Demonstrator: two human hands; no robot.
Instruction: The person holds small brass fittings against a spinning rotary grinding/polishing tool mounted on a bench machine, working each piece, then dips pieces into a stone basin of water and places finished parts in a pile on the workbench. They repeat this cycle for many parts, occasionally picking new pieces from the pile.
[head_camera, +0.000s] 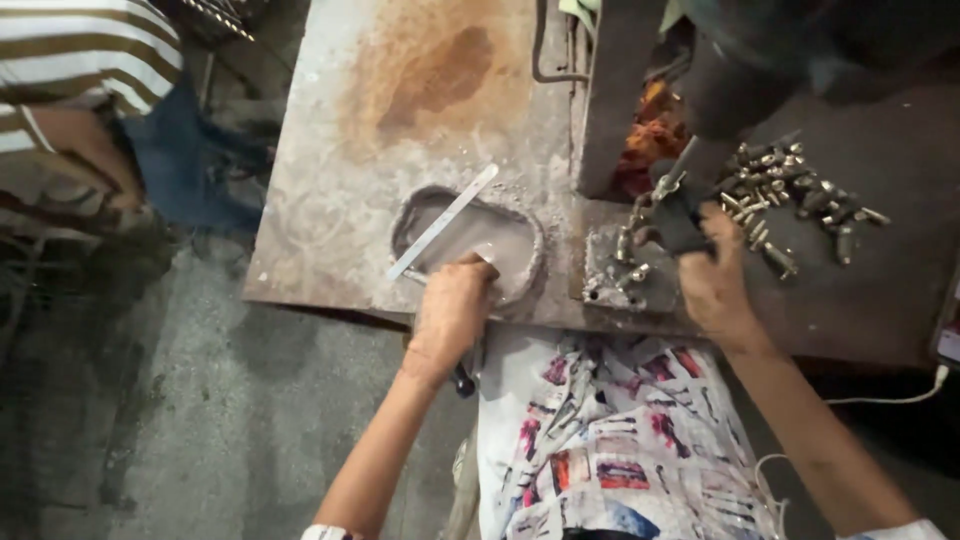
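Rusted steel bench (330, 150) carries a shallow puddle of grey paste (500, 245); left hand (450, 315) fingers closed around a flat metal strip (445, 220) dipped there; right hand (712, 285) gripping a dark tool handle (680, 215); heap of brass fittings (790, 195) beside it looks mostly unprocessed.

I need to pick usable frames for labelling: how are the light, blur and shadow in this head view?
Head view: light falls unevenly, bright on the rusty metal table and flat strip, dark at the upper right and along the floor; the whole frame is soft, the bolt pile smeared; the left hand and right hand are lit but lack fine detail.
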